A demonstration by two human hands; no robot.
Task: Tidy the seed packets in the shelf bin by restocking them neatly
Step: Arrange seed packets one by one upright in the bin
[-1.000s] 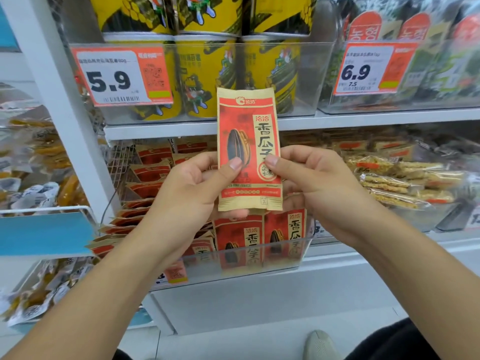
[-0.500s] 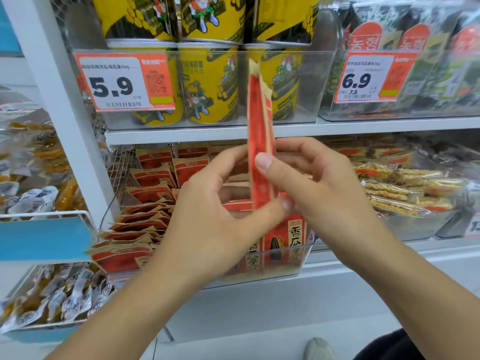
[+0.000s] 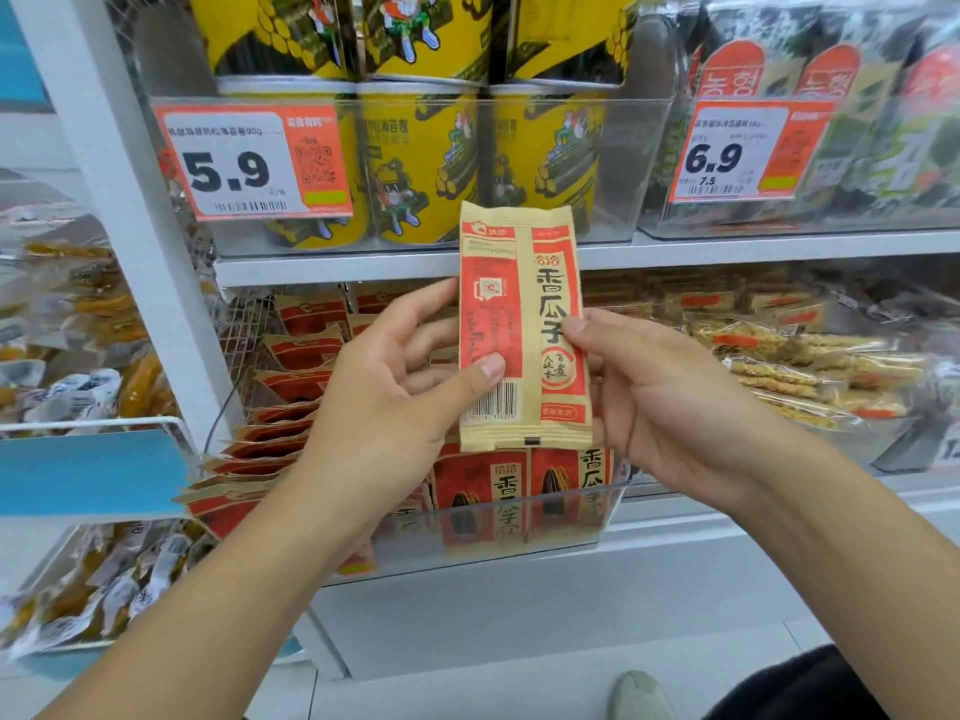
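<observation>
Here both hands, left hand (image 3: 395, 402) and right hand (image 3: 670, 402), pinch one seed packet (image 3: 522, 324) upright at centre frame, back side showing; judged next: flip it and slot it into the clear bin (image 3: 519, 532) below.

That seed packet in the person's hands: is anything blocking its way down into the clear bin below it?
Nothing visible does. The seed packet, pinched by the left hand and right hand, hangs just above the clear bin. The bin's top is open; the standing packets inside fill the front row, though.
</observation>
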